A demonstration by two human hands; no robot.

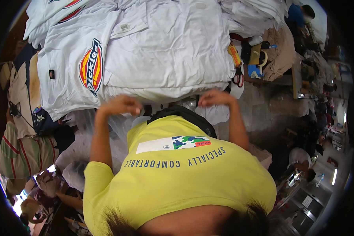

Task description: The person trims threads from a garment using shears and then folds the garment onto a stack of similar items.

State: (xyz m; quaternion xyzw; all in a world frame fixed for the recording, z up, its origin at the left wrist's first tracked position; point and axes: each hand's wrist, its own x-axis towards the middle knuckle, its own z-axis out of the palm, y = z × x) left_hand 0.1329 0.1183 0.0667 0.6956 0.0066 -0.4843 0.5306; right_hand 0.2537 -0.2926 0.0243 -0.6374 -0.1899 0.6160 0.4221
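Note:
A stack of folded white T-shirts (165,63) fills the table in front of me. On its left, a white T-shirt (61,51) with a large red, yellow and dark blue chest print hangs over the front edge. My left hand (123,105) is in the air by the stack's near edge, its fingers loosely bent and apart with nothing between them. Farther right, my right hand (215,98) hovers close to the near right corner. Its fingers are also bent and slightly spread, and no object shows in them. Both hands are somewhat blurred.
Right of the stack lie scissors (238,78), a tape roll (262,59), a yellow packet (234,55) and beige cloth (281,53). More white shirts (255,13) are heaped at the far right. A co-worker in a striped shirt (29,155) is at my left.

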